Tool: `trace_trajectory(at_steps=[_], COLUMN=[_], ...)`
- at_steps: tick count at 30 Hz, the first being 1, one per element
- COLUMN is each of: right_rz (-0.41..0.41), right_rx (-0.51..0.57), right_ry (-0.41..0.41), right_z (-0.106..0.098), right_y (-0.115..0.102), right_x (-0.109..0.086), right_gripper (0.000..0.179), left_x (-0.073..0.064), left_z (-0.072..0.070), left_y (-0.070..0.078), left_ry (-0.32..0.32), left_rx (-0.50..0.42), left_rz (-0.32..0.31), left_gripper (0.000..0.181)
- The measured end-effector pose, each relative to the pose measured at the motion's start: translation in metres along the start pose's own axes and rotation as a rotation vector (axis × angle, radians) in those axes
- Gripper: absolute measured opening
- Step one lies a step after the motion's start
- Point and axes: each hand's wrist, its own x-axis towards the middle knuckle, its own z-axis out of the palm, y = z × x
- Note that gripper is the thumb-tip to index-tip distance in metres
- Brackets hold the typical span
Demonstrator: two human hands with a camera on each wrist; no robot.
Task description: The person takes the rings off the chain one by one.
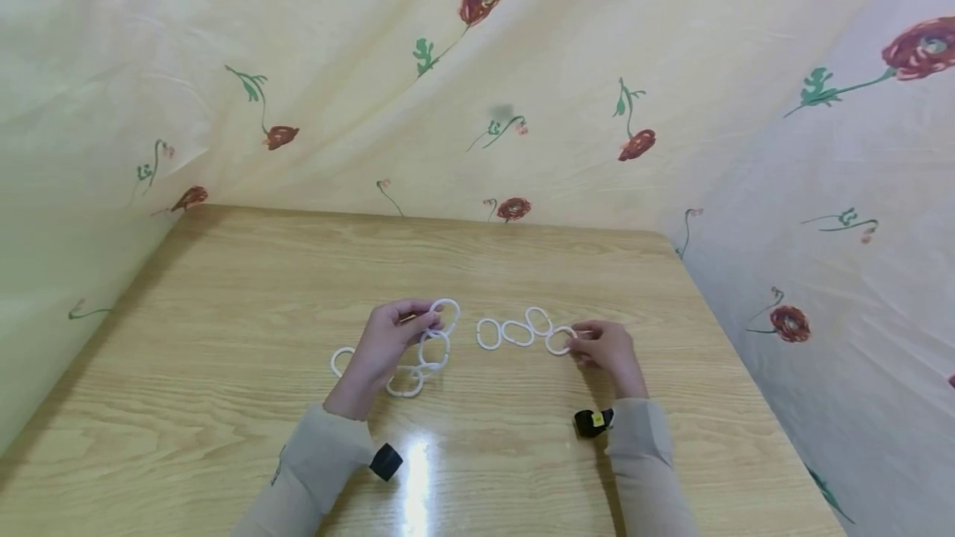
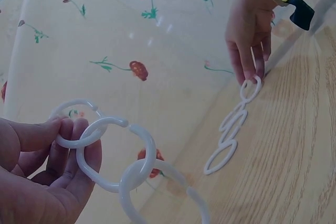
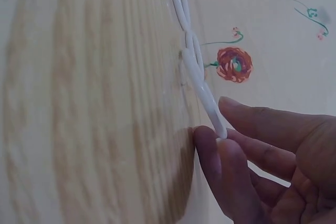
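White plastic links, each an oval ring with a small gap, form two groups on the table. My left hand point(image 1: 391, 336) pinches one link point(image 2: 79, 102) between thumb and fingers, raised above the wood. A second link point(image 2: 149, 145) hangs through it, and a third link point(image 2: 125, 195) hooks through that one; the chain runs down to the table by the wrist. To the right, my right hand point(image 1: 608, 346) holds the end link point(image 3: 202, 90) of a row of several links at its outer edge, with fingertips on both sides.
Left of my left wrist lies another link point(image 1: 333, 361), partly hidden by the forearm. The wood-grain table point(image 1: 224, 288) meets a flower-patterned cloth point(image 1: 358, 106) at the back and sides. Black devices point(image 1: 385, 462) are worn on both wrists.
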Motion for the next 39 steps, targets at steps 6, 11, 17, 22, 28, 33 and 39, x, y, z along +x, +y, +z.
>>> trace_trajectory(at_steps=[6, 11, 17, 22, 28, 33, 39], right_rz=[-0.003, -0.017, -0.01, -0.044, -0.128, -0.168, -0.222], right_rx=[-0.014, -0.051, -0.046, -0.051, -0.036, 0.016, 0.066], right_ry=[-0.012, -0.008, -0.002, -0.003, -0.025, -0.029, -0.043], right_z=[0.005, 0.005, 0.003, 0.002, 0.005, 0.011, 0.02], right_y=[-0.006, -0.006, -0.008, -0.011, -0.024, -0.037, -0.053], right_x=[-0.004, -0.007, -0.009, -0.011, -0.013, -0.019, -0.025], right_gripper=[0.036, 0.035, 0.036, 0.04, 0.043, 0.043, 0.042], left_x=[0.0, -0.001, 0.0, -0.001, -0.001, 0.0, 0.001], left_z=[0.001, 0.001, 0.002, 0.001, 0.001, 0.0, 0.0], left_y=[0.0, 0.0, 0.001, 0.001, 0.001, 0.001, 0.0], left_ry=[-0.014, -0.019, -0.012, -0.007, -0.011, -0.012, -0.011], left_rx=[0.0, 0.0, 0.004, 0.014, 0.014, 0.009, 0.006], left_rz=[0.002, 0.001, -0.006, -0.008, -0.006, -0.01, -0.011], left_gripper=[0.028, 0.028, 0.028, 0.027, 0.027, 0.028, 0.027])
